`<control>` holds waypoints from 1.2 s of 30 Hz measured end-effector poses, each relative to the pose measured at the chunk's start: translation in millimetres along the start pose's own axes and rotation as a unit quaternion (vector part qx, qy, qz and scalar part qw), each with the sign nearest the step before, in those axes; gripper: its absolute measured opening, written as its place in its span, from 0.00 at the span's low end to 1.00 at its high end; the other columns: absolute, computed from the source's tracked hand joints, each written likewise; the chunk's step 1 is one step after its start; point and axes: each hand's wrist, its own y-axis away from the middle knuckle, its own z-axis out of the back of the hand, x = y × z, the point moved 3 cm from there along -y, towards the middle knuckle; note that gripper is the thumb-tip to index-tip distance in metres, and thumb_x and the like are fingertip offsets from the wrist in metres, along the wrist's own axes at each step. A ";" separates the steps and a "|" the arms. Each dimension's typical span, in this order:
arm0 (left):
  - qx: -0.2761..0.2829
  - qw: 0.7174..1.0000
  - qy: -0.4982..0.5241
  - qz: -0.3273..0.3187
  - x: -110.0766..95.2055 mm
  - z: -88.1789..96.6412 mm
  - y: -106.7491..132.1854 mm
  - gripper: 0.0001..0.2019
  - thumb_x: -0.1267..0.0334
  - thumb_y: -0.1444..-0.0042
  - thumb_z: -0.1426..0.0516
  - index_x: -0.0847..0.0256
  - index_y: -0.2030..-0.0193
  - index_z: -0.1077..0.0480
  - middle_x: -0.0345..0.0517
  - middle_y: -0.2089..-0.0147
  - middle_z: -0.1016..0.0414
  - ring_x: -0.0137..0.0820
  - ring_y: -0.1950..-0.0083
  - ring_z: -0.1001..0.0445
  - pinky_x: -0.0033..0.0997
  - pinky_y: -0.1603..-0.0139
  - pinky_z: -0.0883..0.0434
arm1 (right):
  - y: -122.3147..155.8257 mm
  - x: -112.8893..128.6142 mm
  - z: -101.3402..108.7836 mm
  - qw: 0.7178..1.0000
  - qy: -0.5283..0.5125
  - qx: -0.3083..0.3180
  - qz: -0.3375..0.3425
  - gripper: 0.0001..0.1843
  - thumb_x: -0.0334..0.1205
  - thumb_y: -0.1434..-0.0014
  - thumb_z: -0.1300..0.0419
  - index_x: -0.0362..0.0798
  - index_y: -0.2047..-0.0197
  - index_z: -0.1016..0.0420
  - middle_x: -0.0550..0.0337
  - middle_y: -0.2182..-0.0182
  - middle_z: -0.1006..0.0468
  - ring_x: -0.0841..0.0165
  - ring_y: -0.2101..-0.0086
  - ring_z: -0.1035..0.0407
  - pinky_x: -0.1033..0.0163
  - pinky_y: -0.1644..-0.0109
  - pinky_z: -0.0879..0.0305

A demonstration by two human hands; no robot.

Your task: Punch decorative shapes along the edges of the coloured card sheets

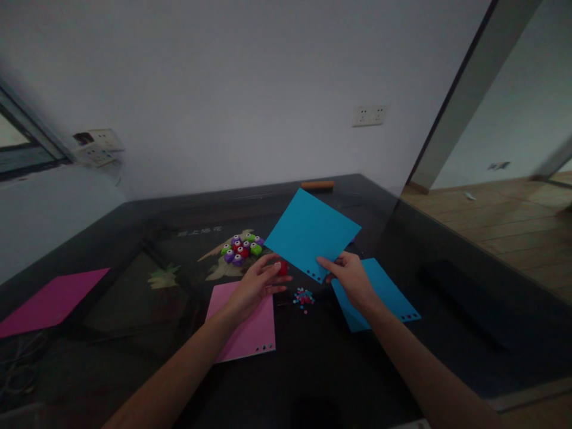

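Observation:
My right hand (351, 277) pinches the near corner of a blue paper sheet (310, 232) and holds it lifted above the dark table (313, 363). Small punched holes run along the sheet's near edge. My left hand (259, 285) is closed around a small red punch (282, 269) right beside that edge. A little pile of coloured paper bits (304, 298) lies on the table between my hands. A pink sheet (248, 325) lies under my left wrist, and a second blue sheet (379, 295) lies under my right hand.
A cluster of purple, green and red punches (242, 247) sits behind my left hand. A magenta sheet (49, 301) lies at the far left. An orange stick-like object (317, 185) rests at the table's back edge. A wooden floor (500, 226) drops off to the right.

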 end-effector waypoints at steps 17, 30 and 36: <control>-0.018 0.995 -0.091 -0.036 18.0 -20.6 38.5 0.16 0.58 0.51 0.38 0.62 0.57 0.28 0.47 0.62 0.24 0.29 0.68 0.28 0.27 0.71 0.33 | 13.1 10.5 -8.7 0.997 0.050 0.048 0.023 0.15 0.48 0.55 0.35 0.44 0.76 0.30 0.62 0.81 0.28 0.73 0.81 0.37 0.66 0.77 0.40; -0.032 0.997 -0.067 -0.014 21.5 -18.4 39.6 0.12 0.63 0.54 0.37 0.61 0.60 0.27 0.47 0.64 0.22 0.32 0.68 0.26 0.29 0.69 0.31 | 23.5 17.3 -18.6 0.993 0.098 0.056 0.019 0.13 0.46 0.53 0.36 0.46 0.77 0.30 0.63 0.82 0.29 0.74 0.81 0.38 0.67 0.78 0.42; -0.027 0.998 -0.060 -0.018 18.7 -18.7 40.0 0.11 0.64 0.54 0.37 0.60 0.62 0.27 0.47 0.63 0.22 0.32 0.68 0.26 0.29 0.69 0.31 | 25.5 18.8 -19.5 0.989 0.132 0.051 0.034 0.14 0.46 0.52 0.37 0.47 0.79 0.33 0.65 0.84 0.31 0.73 0.81 0.39 0.67 0.78 0.44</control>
